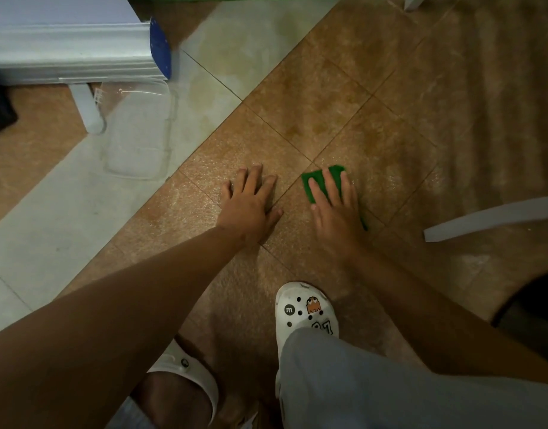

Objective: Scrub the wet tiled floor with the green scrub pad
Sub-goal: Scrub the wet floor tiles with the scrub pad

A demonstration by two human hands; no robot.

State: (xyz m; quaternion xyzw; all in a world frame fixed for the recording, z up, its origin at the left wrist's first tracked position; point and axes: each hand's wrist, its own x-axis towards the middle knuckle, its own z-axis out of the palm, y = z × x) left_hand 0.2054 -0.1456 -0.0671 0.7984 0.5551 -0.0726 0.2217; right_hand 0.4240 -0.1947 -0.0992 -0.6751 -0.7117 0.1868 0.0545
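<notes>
Brown tiled floor (pixel 328 88) spreads under me, glistening with a wet, foamy sheen around my hands, with a band of pale grey tiles (pixel 80 212) crossing toward ten o'clock. My right hand (pixel 336 209) lies flat on the green scrub pad (pixel 316 184), fingers (pixel 331 184) straight and slightly spread, pressing down on it rather than curling round it; the pad pokes out beyond my fingertips at twelve o'clock and along my little-finger side. My left hand (pixel 251 205) sits just beside it at nine o'clock, palm down on the bare tile, fingers splayed and holding nothing.

A clear plastic lid or tray (pixel 139 134) (I cannot tell which) lies on the pale tiles at ten o'clock from my left hand, next to a white leg (pixel 87 109) of a grey piece of furniture (pixel 68 48). At six o'clock from the pad stands my white clog (pixel 303 311) with its charms, grey trouser leg (pixel 390 382) over it. A white bar (pixel 495 215) slants in at three o'clock.
</notes>
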